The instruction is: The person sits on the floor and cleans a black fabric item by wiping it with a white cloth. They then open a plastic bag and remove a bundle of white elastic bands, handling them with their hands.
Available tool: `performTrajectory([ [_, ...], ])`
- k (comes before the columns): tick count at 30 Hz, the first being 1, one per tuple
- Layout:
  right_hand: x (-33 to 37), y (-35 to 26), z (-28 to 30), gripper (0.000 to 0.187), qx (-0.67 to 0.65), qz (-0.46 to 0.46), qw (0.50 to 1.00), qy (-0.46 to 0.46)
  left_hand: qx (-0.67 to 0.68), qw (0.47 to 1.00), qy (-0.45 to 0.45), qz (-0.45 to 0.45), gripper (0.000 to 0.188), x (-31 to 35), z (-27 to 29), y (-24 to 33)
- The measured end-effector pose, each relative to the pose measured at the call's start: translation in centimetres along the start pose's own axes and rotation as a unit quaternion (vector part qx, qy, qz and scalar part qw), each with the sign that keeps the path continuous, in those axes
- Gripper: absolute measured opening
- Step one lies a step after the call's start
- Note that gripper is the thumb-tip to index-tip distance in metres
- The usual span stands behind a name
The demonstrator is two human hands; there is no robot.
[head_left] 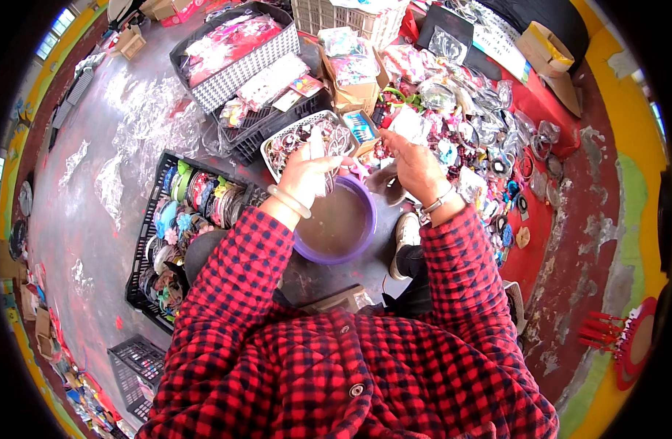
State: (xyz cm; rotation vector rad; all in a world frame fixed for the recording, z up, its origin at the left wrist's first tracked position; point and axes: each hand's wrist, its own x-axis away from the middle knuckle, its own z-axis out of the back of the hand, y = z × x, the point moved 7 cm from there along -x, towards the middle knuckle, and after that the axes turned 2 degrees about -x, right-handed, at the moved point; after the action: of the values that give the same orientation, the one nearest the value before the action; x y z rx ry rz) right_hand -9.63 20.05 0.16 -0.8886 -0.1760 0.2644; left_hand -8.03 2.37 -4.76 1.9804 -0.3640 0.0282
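Observation:
My left hand [304, 179], with a pale bangle at the wrist, is closed above the left rim of a purple basin [372, 216]. A whitish strip shows at its fingers, its kind unclear. To the right, my right hand [421, 174] is closed in a pinch, a thin bracelet on its wrist; what it grips is too small to make out. A small pink piece [360, 170] lies between the hands. Cloudy greyish liquid appears to fill the basin. Just beyond my left hand is a white basket [267, 155] of tangled bands.
A black crate [140, 256] of headbands and hair ornaments stands left. Farther off are a checked bin [237, 69] and a cardboard box [350, 91]. Piled accessories and plastic bags [460, 132] spread rightward over red cloth. My shoe [405, 241] is beside the basin.

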Motion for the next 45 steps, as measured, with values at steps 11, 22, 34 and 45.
performTrajectory([
  [11,-0.6,5.0,3.8,0.027,-0.25,-0.019,0.962,0.112,-0.014,0.998,-0.062,0.028,0.02,0.5,-1.5,0.0],
  [22,0.8,2.8,7.2,0.027,0.147,0.016,0.949,0.278,-0.009,0.998,-0.058,0.036,0.022,0.5,-1.2,-1.0],
  [34,1.8,3.6,8.5,0.02,0.391,-0.137,0.869,0.268,-0.023,0.995,-0.054,0.079,0.02,0.6,-1.1,-2.4],
  [45,0.8,7.8,9.4,0.016,-0.285,-0.017,0.901,0.328,0.011,0.992,-0.082,0.091,0.019,0.9,-2.0,-2.6],
])
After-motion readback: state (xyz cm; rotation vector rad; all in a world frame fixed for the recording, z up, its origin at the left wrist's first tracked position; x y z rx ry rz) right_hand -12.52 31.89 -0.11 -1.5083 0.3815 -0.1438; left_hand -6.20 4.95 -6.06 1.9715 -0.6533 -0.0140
